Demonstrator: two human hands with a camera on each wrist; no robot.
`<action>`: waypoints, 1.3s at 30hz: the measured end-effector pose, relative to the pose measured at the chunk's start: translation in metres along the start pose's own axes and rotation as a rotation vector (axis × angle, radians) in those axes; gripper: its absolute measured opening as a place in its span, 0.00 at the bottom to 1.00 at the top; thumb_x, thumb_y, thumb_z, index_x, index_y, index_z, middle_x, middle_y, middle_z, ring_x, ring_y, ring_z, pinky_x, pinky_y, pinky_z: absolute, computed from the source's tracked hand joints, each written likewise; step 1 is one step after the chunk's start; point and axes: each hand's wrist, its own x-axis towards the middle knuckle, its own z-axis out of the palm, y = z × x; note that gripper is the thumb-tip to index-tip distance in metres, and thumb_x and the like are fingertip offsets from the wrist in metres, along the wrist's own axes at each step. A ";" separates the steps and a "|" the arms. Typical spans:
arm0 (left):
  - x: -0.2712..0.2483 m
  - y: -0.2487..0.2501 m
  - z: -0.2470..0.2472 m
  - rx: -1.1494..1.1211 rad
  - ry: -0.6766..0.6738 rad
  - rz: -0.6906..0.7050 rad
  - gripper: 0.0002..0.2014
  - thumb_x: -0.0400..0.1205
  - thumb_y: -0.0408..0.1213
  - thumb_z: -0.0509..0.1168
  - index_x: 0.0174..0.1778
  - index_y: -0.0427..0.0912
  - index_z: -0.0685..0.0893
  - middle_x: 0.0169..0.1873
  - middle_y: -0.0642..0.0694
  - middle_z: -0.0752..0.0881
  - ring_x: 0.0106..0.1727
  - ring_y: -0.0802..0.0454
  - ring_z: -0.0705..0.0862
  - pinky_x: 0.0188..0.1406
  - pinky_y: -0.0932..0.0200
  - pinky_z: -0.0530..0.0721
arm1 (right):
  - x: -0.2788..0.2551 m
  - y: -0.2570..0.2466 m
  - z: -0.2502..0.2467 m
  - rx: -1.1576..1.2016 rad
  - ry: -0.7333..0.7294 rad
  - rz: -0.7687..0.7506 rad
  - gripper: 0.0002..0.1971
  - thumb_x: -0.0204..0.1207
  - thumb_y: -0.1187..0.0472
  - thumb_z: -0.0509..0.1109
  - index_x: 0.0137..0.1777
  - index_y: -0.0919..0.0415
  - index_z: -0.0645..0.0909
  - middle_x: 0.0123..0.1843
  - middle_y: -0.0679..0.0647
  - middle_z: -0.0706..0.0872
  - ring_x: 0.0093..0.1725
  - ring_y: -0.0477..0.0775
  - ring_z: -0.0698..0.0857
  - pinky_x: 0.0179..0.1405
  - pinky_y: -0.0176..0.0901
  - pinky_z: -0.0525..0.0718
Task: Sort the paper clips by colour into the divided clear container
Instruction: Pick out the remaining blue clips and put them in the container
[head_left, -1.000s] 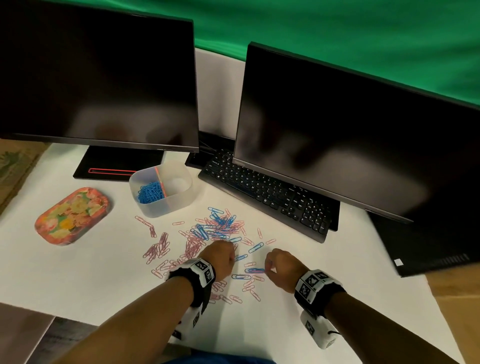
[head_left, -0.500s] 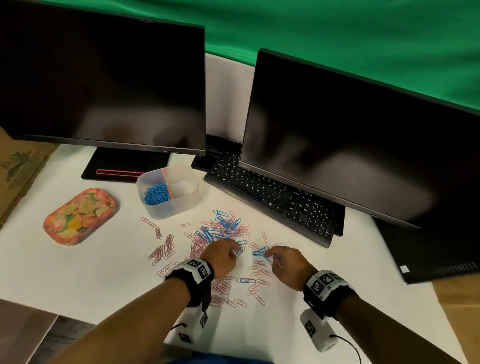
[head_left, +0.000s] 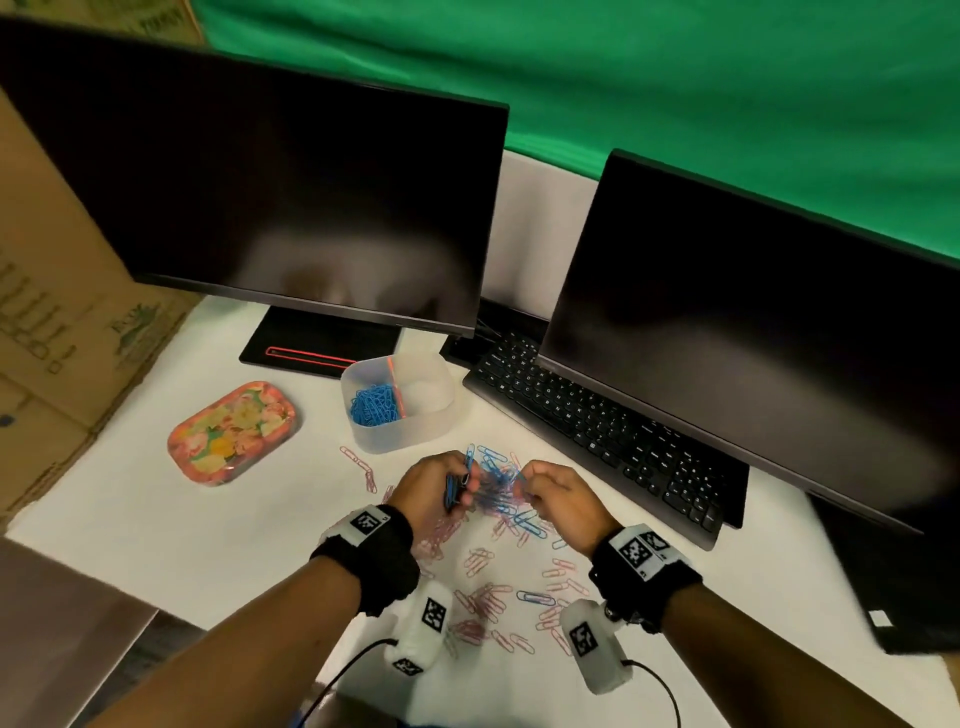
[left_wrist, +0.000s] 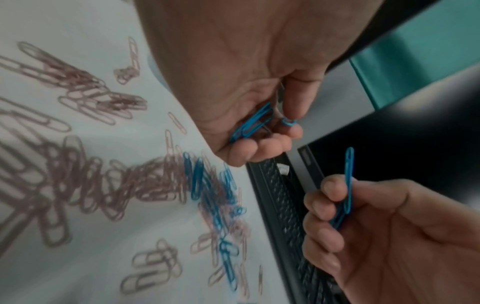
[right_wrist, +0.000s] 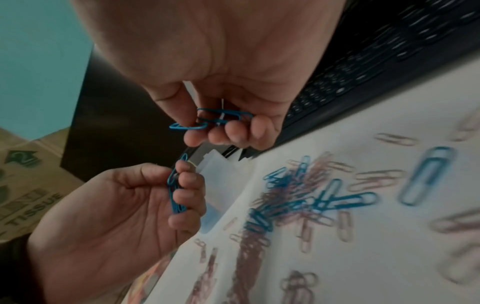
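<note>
Head view: tin (head_left: 232, 433) far left | container (head_left: 397, 408) beyond and left of both hands, blue clips in its left cell | left hand (head_left: 434, 491), nearer, grasps blue clips (head_left: 457, 480) held on end | right hand (head_left: 558, 499) pinches blue clips (right_wrist: 215, 119) | pink clips (head_left: 480, 597) loose on desk (head_left: 156, 519) | path to the container appears clear; keyboard (head_left: 597, 431) bounds right.
</note>
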 end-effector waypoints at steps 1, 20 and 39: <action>-0.001 0.006 -0.005 -0.021 0.011 0.011 0.12 0.78 0.28 0.50 0.36 0.39 0.78 0.28 0.44 0.78 0.25 0.51 0.72 0.26 0.59 0.63 | 0.006 -0.005 0.005 -0.021 -0.001 -0.008 0.14 0.79 0.69 0.59 0.32 0.58 0.77 0.23 0.40 0.77 0.23 0.35 0.72 0.28 0.28 0.66; 0.033 0.092 -0.100 0.098 0.509 0.092 0.07 0.79 0.28 0.61 0.43 0.28 0.83 0.43 0.27 0.86 0.36 0.37 0.86 0.50 0.33 0.88 | 0.153 -0.113 0.111 -0.324 -0.024 0.127 0.12 0.69 0.64 0.69 0.52 0.65 0.84 0.46 0.60 0.89 0.37 0.56 0.89 0.28 0.39 0.87; 0.012 0.038 -0.025 0.957 0.212 0.463 0.07 0.76 0.30 0.67 0.43 0.45 0.88 0.38 0.51 0.88 0.36 0.53 0.83 0.47 0.61 0.84 | 0.026 -0.024 0.003 -0.772 -0.040 0.057 0.09 0.72 0.64 0.67 0.43 0.54 0.89 0.38 0.48 0.89 0.36 0.45 0.82 0.42 0.32 0.81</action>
